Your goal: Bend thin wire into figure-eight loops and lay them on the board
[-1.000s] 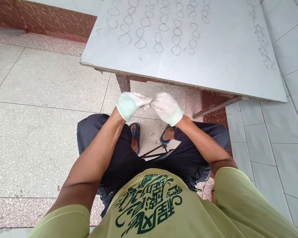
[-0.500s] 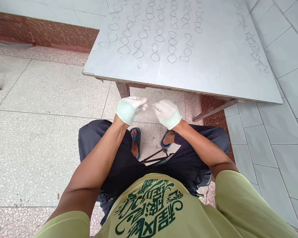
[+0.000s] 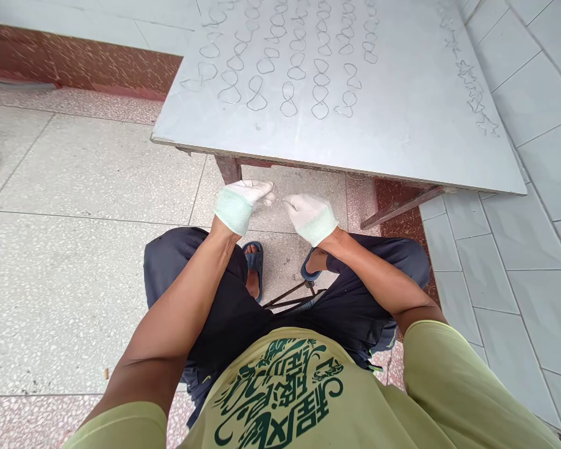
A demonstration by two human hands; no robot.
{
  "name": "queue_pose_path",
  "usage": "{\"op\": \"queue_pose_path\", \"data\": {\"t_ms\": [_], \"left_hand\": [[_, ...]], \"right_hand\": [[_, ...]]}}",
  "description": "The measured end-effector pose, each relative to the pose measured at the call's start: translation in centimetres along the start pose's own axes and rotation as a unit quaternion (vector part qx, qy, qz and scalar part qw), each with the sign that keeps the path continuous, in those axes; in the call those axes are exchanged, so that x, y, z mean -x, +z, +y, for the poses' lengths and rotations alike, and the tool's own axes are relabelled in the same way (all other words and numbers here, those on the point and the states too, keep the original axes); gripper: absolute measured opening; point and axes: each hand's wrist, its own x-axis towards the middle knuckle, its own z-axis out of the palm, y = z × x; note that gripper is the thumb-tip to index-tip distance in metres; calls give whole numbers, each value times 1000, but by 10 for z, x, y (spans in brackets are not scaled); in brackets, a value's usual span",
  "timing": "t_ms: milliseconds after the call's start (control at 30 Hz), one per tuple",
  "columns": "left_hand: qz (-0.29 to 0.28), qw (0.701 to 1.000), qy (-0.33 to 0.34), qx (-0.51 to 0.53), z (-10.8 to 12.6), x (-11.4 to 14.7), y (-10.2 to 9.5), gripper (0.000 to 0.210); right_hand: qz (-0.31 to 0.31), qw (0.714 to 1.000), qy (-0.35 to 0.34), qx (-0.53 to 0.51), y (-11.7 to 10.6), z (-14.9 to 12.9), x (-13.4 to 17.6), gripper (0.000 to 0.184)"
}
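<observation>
My left hand, in a white glove with a pale green cuff, is closed with its fingertips pinched together. A faint thin wire shows at the fingertips, mostly too fine to follow. Facing it across a small gap, my right hand, gloved the same way, is closed with thumb and forefinger pinched at the wire's other side. Both hands are above the floor, just in front of the table's near edge. On the white table lie rows of thin wire bent into figure-eight shapes, apart from my hands.
Star-shaped wire pieces lie along the table's right side. A wooden table leg slants below the tabletop. Tiled wall stands close on the right. Under my hands are my sandalled feet and a dark metal frame.
My hands have drawn slightly farther apart, the right one tilting a little. Both stay pinched. The whole view has shifted slightly.
</observation>
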Motion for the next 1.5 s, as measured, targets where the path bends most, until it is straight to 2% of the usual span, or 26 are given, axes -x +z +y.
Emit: {"op": "queue_pose_path", "data": {"t_ms": [200, 400, 533, 700, 1000, 1100, 1233, 1400, 1500], "left_hand": [[-22, 999, 9, 28, -2, -8, -3, 28], [-32, 998, 42, 21, -5, -12, -11, 33], [-28, 999, 37, 1, -7, -11, -14, 45], [-53, 997, 3, -53, -4, -4, -14, 62], [-65, 996, 27, -53, 3, 3, -9, 79], [-79, 995, 39, -52, 5, 5, -6, 77], [-94, 991, 85, -33, 20, 2, -4, 74], [-137, 978, 78, -136, 39, -1, -3, 47], [-116, 982, 76, -126, 35, 1, 4, 41]], "right_hand": [[7, 1000, 11, -26, -3, 0, -1, 45], [24, 997, 45, -57, 1, 1, -3, 37], [30, 996, 55, -68, 4, 3, -4, 37], [42, 993, 71, -84, 4, 3, -5, 38], [99, 982, 73, -143, -5, 9, -5, 36], [96, 982, 61, -152, -13, 7, -2, 36], [29, 987, 35, -154, -22, 1, 5, 34], [12, 983, 36, -177, -23, -2, 18, 33], [13, 981, 52, -187, -25, -3, 23, 38]]}}
